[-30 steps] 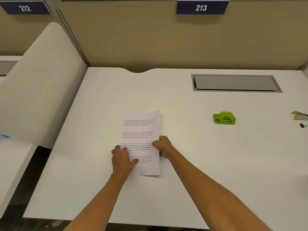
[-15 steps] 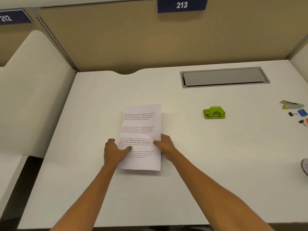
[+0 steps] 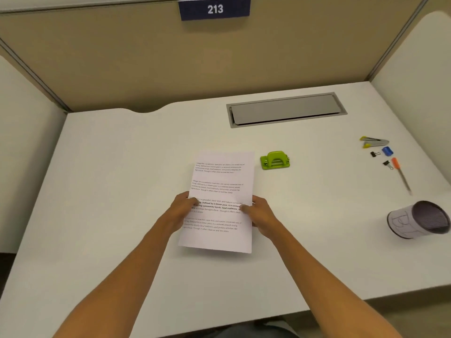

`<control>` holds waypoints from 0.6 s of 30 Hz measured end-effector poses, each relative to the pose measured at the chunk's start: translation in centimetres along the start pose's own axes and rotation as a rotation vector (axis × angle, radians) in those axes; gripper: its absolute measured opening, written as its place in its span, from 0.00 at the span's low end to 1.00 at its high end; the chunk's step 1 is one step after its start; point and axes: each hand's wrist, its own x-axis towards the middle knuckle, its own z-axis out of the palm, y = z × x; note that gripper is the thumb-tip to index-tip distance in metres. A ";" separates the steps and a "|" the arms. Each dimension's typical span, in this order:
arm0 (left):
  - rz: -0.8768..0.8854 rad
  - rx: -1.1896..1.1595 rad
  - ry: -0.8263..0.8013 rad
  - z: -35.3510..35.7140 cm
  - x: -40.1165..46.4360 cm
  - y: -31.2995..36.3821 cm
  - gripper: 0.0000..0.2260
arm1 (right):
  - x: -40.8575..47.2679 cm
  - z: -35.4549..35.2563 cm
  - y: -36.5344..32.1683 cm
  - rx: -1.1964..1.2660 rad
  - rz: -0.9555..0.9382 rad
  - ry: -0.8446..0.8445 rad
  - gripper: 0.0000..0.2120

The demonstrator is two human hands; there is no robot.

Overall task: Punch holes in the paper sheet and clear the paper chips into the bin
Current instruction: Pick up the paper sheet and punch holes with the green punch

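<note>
A printed paper sheet (image 3: 219, 181) is in the middle of the white desk (image 3: 122, 167), its near end lifted slightly off the surface. My left hand (image 3: 181, 208) grips its left edge and my right hand (image 3: 260, 213) grips its right edge, thumbs on top of the text. A small green hole punch (image 3: 275, 160) stands just past the sheet's far right corner, untouched. A small mesh bin (image 3: 419, 219) wrapped in white paper stands at the right, its mouth facing me.
At the far right lie a yellow-grey stapler (image 3: 373, 142), two black binder clips (image 3: 375, 154), a blue item (image 3: 387, 151) and an orange-handled screwdriver (image 3: 400, 174). A grey cable hatch (image 3: 285, 111) is set in the desk's back. Beige partitions enclose the desk.
Both hands went from pressing the sheet flat to gripping its side edges and lifting its near end. The view swung right, bringing the bin and tools into sight.
</note>
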 end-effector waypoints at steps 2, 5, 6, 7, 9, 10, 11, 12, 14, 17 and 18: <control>0.026 0.014 0.007 2.2 0.3 0.4 0.10 | -0.6 -1.9 0.2 0.008 0.001 0.021 0.16; 0.044 0.055 -0.012 5.0 0.8 1.1 0.10 | -1.7 -4.5 0.1 0.077 0.006 0.042 0.14; 0.050 0.071 -0.024 5.7 0.9 1.4 0.09 | -2.1 -5.3 0.0 0.117 0.007 0.045 0.13; 0.055 0.090 -0.036 6.4 1.1 1.7 0.09 | -2.4 -6.1 -0.1 0.160 0.006 0.045 0.12; 0.068 0.129 -0.067 7.6 1.4 2.5 0.10 | -3.0 -7.7 -0.3 0.242 0.007 0.044 0.11; 0.076 0.150 -0.085 8.2 1.5 2.8 0.10 | -3.2 -8.4 -0.3 0.284 0.017 0.047 0.11; 0.083 0.175 -0.105 8.7 1.5 3.3 0.11 | -3.3 -8.9 -0.2 0.321 0.032 0.052 0.11; 0.089 0.200 -0.123 9.2 1.6 3.6 0.11 | -3.4 -9.5 -0.1 0.348 0.047 0.057 0.11; 0.098 0.238 -0.165 10.1 2.0 4.2 0.11 | -3.3 -10.2 0.3 0.379 0.070 0.061 0.11; 0.113 0.291 -0.210 11.1 2.6 5.0 0.12 | -3.2 -10.8 1.1 0.415 0.076 0.080 0.11; 0.117 0.305 -0.221 11.4 2.8 5.3 0.12 | -3.2 -10.9 1.3 0.427 0.073 0.089 0.11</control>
